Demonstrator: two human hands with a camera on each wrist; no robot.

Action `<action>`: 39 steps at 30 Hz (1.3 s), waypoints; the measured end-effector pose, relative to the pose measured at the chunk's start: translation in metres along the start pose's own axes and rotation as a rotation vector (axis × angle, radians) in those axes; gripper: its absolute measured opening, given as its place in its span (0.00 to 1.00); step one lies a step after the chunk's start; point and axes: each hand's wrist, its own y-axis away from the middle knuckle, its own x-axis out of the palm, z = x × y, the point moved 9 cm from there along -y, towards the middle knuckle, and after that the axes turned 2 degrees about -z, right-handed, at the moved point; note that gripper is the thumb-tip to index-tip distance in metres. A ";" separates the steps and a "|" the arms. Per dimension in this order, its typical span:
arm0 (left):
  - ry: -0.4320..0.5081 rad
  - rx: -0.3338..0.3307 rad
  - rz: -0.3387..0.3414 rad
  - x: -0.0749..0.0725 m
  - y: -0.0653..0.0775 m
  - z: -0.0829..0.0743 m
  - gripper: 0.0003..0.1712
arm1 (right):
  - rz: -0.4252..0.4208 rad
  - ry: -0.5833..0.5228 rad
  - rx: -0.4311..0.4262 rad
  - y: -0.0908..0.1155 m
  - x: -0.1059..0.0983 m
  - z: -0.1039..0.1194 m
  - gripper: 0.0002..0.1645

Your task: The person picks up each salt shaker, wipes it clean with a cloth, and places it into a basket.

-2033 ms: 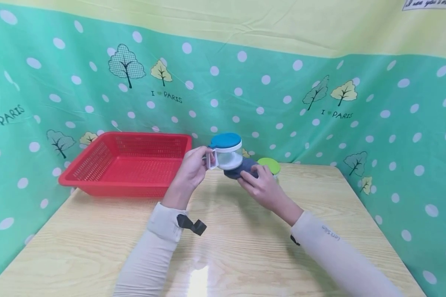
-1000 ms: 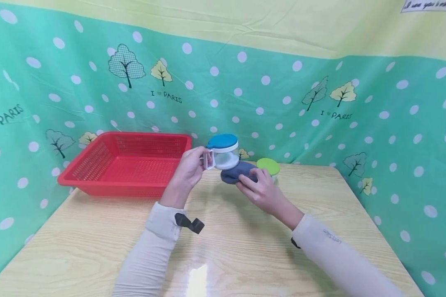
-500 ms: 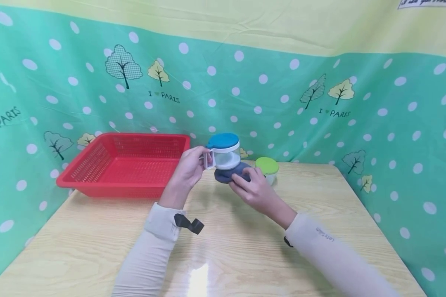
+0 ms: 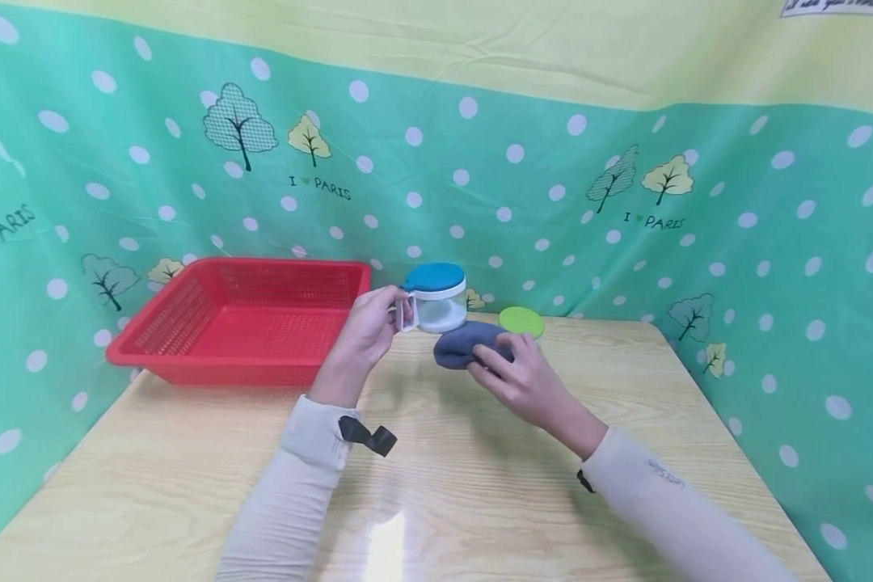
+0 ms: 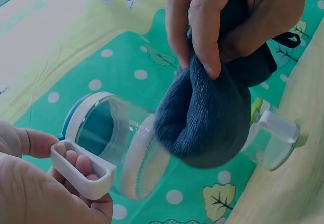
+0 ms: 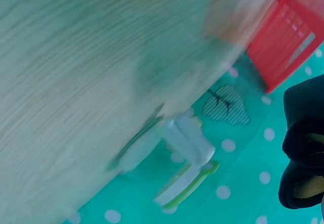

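In the head view I have the left hand (image 4: 371, 327) clamped on the blue-lidded jar (image 4: 442, 314) by its white handle (image 4: 406, 313), up off the table (image 4: 480, 501). The right hand (image 4: 520, 376) pinches the cloth (image 4: 458, 347), with thumb and fingers closed together on it. Over the last half second the cloth has slid away to the right from under the jar's bottom, while the jar has hardly moved. I judge this a stroke or a break in working the cloth over the jar; the work doesn't look finished to me. I count two jars, the other being the green-lidded jar (image 4: 521, 322), partly hidden behind the right hand and cloth. There's one cloth, one red basket (image 4: 240, 373) on the left, and one dotted curtain (image 4: 524, 198).

In my left wrist view, the left hand's fingers curl through the one handle on the near jar. The cloth hangs folded from the right hand, just beside the jar's bottom; I can't tell whether they touch. The green-lidded jar stands beyond.

In my right wrist view I get one jar, the green-lidded one, and part of the one basket. A dark folded item (image 6: 308, 105) fills the right edge; I can't tell whether it is the cloth. This view shows no clear grip.
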 end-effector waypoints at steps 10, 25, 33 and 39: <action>0.005 -0.004 0.046 0.004 0.004 -0.004 0.19 | -0.058 -0.035 0.167 0.019 -0.004 -0.039 0.11; 0.010 0.014 0.094 0.008 0.005 -0.006 0.19 | -0.046 -0.137 0.429 0.019 0.010 -0.069 0.15; 0.009 0.033 0.128 0.010 0.008 -0.010 0.20 | -0.078 -0.208 0.530 0.013 0.020 -0.078 0.15; 0.026 0.036 0.139 0.010 0.008 -0.011 0.20 | -0.050 -0.214 0.566 0.006 0.026 -0.084 0.15</action>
